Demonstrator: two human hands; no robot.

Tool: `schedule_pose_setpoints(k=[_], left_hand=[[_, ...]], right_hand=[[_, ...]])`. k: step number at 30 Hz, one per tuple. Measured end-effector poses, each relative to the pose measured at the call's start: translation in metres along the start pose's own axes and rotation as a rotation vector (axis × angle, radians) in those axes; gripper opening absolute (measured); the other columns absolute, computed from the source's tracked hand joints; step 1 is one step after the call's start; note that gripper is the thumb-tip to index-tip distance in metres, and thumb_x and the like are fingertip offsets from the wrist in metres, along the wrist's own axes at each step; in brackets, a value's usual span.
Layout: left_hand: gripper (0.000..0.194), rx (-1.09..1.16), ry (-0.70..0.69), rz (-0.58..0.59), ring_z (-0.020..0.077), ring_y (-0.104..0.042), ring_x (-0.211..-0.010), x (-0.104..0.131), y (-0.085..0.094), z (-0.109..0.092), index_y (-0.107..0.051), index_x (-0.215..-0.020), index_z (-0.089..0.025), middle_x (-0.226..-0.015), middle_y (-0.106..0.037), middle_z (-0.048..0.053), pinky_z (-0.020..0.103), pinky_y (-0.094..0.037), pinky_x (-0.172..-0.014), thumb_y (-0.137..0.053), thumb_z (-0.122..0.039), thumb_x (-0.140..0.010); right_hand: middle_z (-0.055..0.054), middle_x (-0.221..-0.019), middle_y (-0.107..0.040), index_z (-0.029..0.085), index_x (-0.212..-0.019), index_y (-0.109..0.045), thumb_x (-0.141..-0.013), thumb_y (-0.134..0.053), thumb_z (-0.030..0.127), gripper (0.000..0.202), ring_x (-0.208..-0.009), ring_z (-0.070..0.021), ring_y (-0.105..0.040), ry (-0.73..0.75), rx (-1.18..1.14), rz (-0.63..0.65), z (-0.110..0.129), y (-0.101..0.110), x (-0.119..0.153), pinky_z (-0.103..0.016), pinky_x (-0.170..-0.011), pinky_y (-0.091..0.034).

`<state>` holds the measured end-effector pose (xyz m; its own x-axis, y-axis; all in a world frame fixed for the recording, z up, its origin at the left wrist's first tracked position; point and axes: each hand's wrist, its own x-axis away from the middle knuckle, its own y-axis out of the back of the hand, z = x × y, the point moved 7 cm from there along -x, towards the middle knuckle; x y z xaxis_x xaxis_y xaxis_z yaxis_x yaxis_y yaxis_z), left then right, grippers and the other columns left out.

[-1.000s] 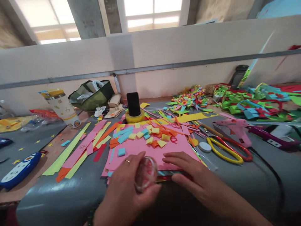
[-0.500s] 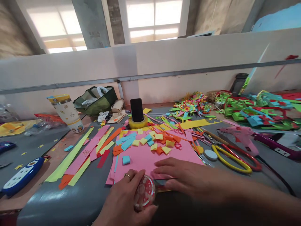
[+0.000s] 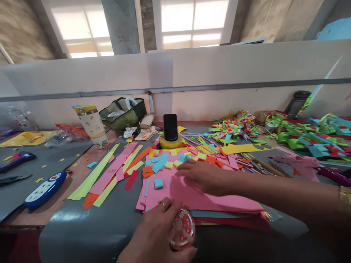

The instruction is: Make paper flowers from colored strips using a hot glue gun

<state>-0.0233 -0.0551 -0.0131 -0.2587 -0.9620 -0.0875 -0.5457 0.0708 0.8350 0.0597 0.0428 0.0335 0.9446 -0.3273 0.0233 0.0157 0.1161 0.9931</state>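
Note:
My left hand [image 3: 157, 233] grips a round clear-and-red tape dispenser [image 3: 182, 229] at the front edge of the table. Stretched out over a stack of pink sheets [image 3: 192, 197], my right hand [image 3: 200, 175] has its fingertips at the small folded paper pieces, and whether it touches one is hidden. Yellow folded pieces [image 3: 169, 165] and orange ones [image 3: 211, 160] lie along the far part of the stack. One blue folded piece [image 3: 158, 183] sits apart on the left of the pink sheet.
Paper strips [image 3: 109, 175] lie left of the stack. Behind it a phone [image 3: 170, 128] stands in a yellow tape roll [image 3: 171, 142]. A tumbler [image 3: 93, 126] and power strip [image 3: 46, 190] are at left, a pink glue gun [image 3: 297, 164] at right.
My right hand has moved forward from the near edge of the pink sheets to the small folded pieces. The camera view has turned slightly left. My left hand still holds the tape dispenser.

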Motion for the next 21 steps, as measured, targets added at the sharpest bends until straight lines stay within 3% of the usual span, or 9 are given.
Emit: schedule_pose_setpoints(k=[3, 5, 9, 13, 17, 19, 21], left_hand=[[0.060, 0.029, -0.003, -0.015, 0.0290, -0.058, -0.104, -0.002, 0.002, -0.003, -0.063, -0.111, -0.016, -0.112, -0.062, 0.011, 0.038, -0.049, -0.091, -0.072, -0.038, -0.056], [0.054, 0.046, 0.002, -0.022, 0.0282, -0.059, -0.100, -0.001, 0.003, -0.004, -0.065, -0.106, -0.017, -0.108, -0.063, 0.010, 0.038, -0.050, -0.089, -0.072, -0.037, -0.056], [0.062, 0.044, 0.023, -0.007, 0.0301, -0.059, -0.101, 0.003, 0.005, -0.004, -0.061, -0.116, -0.016, -0.112, -0.062, 0.012, 0.042, -0.050, -0.090, -0.069, -0.041, -0.060], [0.061, 0.035, 0.025, -0.001, 0.0310, -0.059, -0.105, 0.005, 0.008, -0.004, -0.062, -0.116, -0.016, -0.115, -0.061, 0.013, 0.042, -0.049, -0.093, -0.069, -0.042, -0.060], [0.065, 0.024, 0.013, 0.010, 0.0318, -0.058, -0.108, 0.004, 0.006, -0.002, -0.060, -0.120, -0.015, -0.120, -0.060, 0.015, 0.041, -0.049, -0.093, -0.069, -0.041, -0.060], [0.069, 0.010, 0.005, 0.022, 0.0326, -0.057, -0.112, 0.003, 0.004, -0.001, -0.058, -0.123, -0.015, -0.126, -0.058, 0.016, 0.041, -0.048, -0.095, -0.069, -0.041, -0.060], [0.074, -0.012, -0.005, 0.041, 0.0336, -0.054, -0.116, 0.003, 0.000, 0.000, -0.056, -0.126, -0.014, -0.129, -0.056, 0.017, 0.042, -0.047, -0.097, -0.069, -0.042, -0.059]], right_hand=[[-0.012, -0.139, -0.046, 0.018, -0.129, -0.051, -0.088, -0.051, 0.028, 0.043, -0.129, -0.0262, -0.038, 0.313, 0.141, -0.013, 0.043, -0.011, -0.026, -0.043, -0.104, -0.031], [-0.010, -0.142, -0.043, 0.018, -0.128, -0.052, -0.087, -0.053, 0.033, 0.043, -0.130, -0.0270, -0.036, 0.431, 0.190, 0.010, 0.049, -0.026, -0.047, -0.045, -0.105, -0.030], [-0.013, -0.139, -0.047, 0.014, -0.132, -0.047, -0.096, -0.036, 0.026, 0.040, -0.130, -0.0245, -0.038, 0.439, 0.259, 0.021, 0.017, -0.044, -0.089, -0.045, -0.105, -0.029], [-0.015, -0.132, -0.053, 0.011, -0.129, -0.051, -0.096, -0.037, 0.024, 0.038, -0.127, -0.0248, -0.041, 0.367, 0.249, -0.026, -0.017, -0.030, -0.109, -0.044, -0.104, -0.029], [-0.011, -0.131, -0.054, 0.013, -0.129, -0.053, -0.097, -0.035, 0.029, 0.039, -0.119, -0.0194, -0.047, 0.261, 0.194, -0.123, -0.014, 0.008, -0.088, -0.036, -0.103, -0.034], [-0.009, -0.125, -0.059, 0.014, -0.122, -0.058, -0.098, -0.033, 0.028, 0.037, -0.114, -0.0173, -0.050, 0.166, 0.100, -0.188, -0.005, 0.026, -0.063, -0.034, -0.100, -0.037], [-0.009, -0.118, -0.062, 0.014, -0.118, -0.061, -0.098, -0.034, 0.028, 0.037, -0.111, -0.0168, -0.053, 0.078, -0.041, -0.185, 0.004, 0.029, -0.032, -0.034, -0.098, -0.040]])
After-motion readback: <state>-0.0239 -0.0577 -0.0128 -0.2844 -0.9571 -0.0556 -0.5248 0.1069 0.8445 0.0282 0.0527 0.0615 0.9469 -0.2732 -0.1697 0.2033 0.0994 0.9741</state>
